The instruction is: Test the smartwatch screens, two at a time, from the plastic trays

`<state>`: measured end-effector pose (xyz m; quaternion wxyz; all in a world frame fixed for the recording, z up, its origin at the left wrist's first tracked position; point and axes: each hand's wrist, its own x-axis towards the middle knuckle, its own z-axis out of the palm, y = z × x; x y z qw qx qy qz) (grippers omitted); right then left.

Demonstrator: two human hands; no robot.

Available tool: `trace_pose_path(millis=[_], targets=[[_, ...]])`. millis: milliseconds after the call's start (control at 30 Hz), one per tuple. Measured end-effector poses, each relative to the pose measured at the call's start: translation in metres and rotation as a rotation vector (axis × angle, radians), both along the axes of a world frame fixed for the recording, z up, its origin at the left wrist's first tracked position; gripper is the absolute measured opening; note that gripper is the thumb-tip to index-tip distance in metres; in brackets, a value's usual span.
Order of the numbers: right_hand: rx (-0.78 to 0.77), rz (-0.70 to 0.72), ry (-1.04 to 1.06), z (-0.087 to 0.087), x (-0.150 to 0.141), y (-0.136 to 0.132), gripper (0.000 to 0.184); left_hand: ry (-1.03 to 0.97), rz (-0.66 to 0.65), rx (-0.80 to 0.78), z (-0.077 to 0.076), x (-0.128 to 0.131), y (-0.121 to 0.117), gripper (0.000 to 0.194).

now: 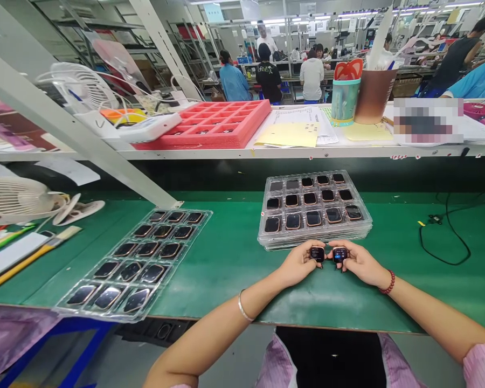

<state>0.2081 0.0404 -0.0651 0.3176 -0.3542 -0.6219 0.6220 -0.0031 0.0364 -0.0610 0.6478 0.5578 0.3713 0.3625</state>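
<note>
Clear plastic tray (131,265) of dark watch bodies lies at left on the green bench mat (226,293), a square watch body (317,254) is pinched in the left hand (299,264), and a second watch body (340,254) is held closed in the right hand (358,263), just before a stacked tray (307,242).

No legible text, labels or numbers

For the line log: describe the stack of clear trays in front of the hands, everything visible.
The stack of clear trays is several moulded plastic trays deep and lies flat on the green bench mat. The top tray has three rows of five pockets, each filled with a dark, rounded-square, watch-like unit with a coppery rim. The left hand and right hand are just off its near edge; whether they touch it cannot be told.
</note>
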Motion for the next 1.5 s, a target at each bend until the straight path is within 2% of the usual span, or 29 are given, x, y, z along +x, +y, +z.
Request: trace_pose_path(millis=[300, 467, 633, 700, 800, 867, 967, 1000, 1133, 1500], targets=[[0.018, -0.02, -0.02, 0.0004, -0.001, -0.0015, 0.047, 0.014, 0.008, 0.01, -0.0058, -0.0002, 0.0001, 0.045], [-0.008, -0.022, 0.009, -0.002, 0.0008, 0.0002, 0.027, 0.098, -0.007, 0.022, -0.0032, -0.0024, 0.0011, 0.028], [-0.042, -0.057, 0.031, -0.0009, -0.0004, 0.0002, 0.029, 0.067, 0.019, 0.007, -0.0011, -0.0024, 0.0006, 0.04], [-0.025, -0.056, 0.01, -0.0003, -0.0013, -0.0004, 0.037, 0.038, 0.019, 0.017, -0.0015, -0.0018, -0.0002, 0.047], [-0.033, -0.043, 0.004, -0.0003, -0.001, -0.0002, 0.029, 0.086, -0.009, 0.023, -0.0025, -0.0022, -0.0002, 0.033], [-0.057, -0.043, 0.022, -0.0007, 0.0, 0.0005, 0.027, 0.112, -0.01, 0.016, -0.0026, -0.0027, 0.0005, 0.036], [-0.067, -0.057, 0.037, -0.0009, 0.0004, 0.001, 0.027, 0.06, 0.018, 0.001, -0.0012, -0.0018, 0.001, 0.033], [-0.06, -0.058, 0.03, -0.0008, 0.0001, 0.0009, 0.028, 0.039, 0.025, -0.005, -0.0005, -0.001, 0.0008, 0.038], [-0.027, -0.045, 0.001, 0.0001, -0.0017, -0.0001, 0.045, 0.019, 0.032, -0.013, 0.0011, 0.0013, -0.0009, 0.049], [0.002, -0.004, 0.02, -0.0012, -0.0014, -0.0008, 0.043, 0.029, 0.013, 0.004, -0.0024, -0.0002, -0.0004, 0.044]])
